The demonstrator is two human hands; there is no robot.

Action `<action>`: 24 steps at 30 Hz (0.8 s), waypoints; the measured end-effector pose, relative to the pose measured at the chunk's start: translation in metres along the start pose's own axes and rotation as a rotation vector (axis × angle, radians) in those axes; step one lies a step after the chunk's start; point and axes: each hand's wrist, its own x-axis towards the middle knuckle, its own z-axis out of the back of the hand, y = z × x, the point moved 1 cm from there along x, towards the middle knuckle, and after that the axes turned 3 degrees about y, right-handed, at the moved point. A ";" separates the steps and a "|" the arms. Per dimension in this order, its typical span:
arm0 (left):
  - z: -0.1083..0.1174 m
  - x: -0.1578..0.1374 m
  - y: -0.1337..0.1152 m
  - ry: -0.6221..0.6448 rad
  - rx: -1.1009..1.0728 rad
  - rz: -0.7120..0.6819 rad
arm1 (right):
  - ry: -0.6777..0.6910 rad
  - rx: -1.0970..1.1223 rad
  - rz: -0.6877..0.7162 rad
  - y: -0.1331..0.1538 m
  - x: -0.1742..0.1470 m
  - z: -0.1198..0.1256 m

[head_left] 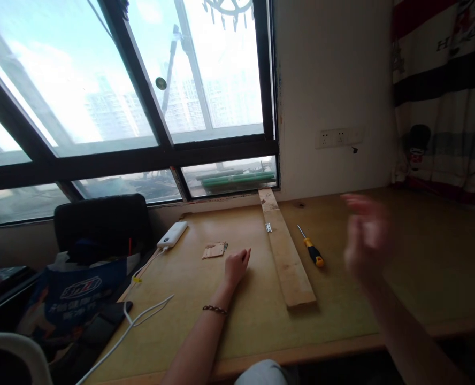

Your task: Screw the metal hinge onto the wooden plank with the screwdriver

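My left hand (237,266) rests on the table with its fingers curled closed, left of a long wooden board (288,256); whatever it may hold is hidden. My right hand (368,238) is raised above the table on the right, its fingers smeared by motion. Between the board and that hand lies a screwdriver (313,251) with a yellow and black handle. A small metal plate with holes (268,228) sits at the board's left edge. Beyond my left hand is a small flat light-brown piece (214,251) with tiny thin items (225,247) at its right end.
A white power bank (173,235) with a white cable (149,309) lies along the left of the wooden table (245,326). A black chair (105,222) and a blue bag (81,289) stand beyond the left edge. A window, wall sockets (339,137) and a curtain (446,101) are behind.
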 end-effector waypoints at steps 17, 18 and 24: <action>-0.029 0.045 -0.011 0.055 -0.795 0.310 | 0.645 -0.575 -0.324 -0.107 -0.072 -0.069; -0.037 0.054 -0.014 0.070 -0.885 0.371 | 0.636 -0.553 -0.330 -0.109 -0.071 -0.070; -0.074 0.096 -0.036 0.159 -1.454 0.538 | 0.396 -0.351 -0.350 -0.118 -0.068 -0.069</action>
